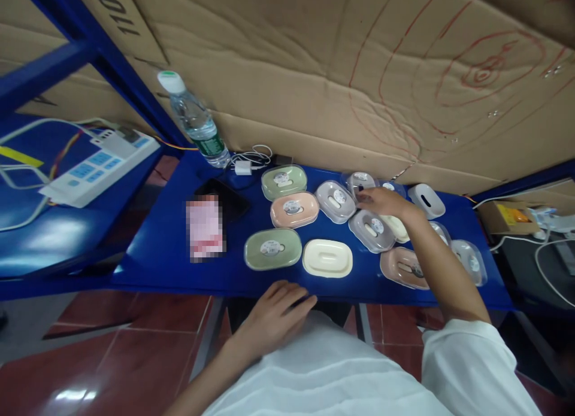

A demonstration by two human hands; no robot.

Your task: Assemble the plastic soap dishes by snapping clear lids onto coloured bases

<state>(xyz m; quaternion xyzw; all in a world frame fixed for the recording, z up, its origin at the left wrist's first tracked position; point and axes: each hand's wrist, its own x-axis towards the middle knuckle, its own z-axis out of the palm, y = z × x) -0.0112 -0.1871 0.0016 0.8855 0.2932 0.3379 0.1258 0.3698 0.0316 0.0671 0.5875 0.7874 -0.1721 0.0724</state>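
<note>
My right hand (386,202) reaches to the back of the table, its fingers closed at the near edge of a small grey oval plastic box (362,179) with a clear cover. The hand hides part of that box. Just in front lie two grey-lilac oval boxes (336,200) with clear lids and round labels. Under my right forearm are a cream oval piece (395,227) and a pinkish-brown lidded box (402,267). My left hand (283,311) hangs at the front edge with fingers stretched out, holding nothing. Nearest to it sit a cream oval piece (327,258) and a green lidded box (273,249).
A peach box (294,209) and another green box (284,182) lie mid-table. At back right stands a white slotted piece (426,200). Leftward are a water bottle (200,123), a white charger (244,167), a dark phone-like slab (231,202) and a power strip (101,170). Cardboard walls the back.
</note>
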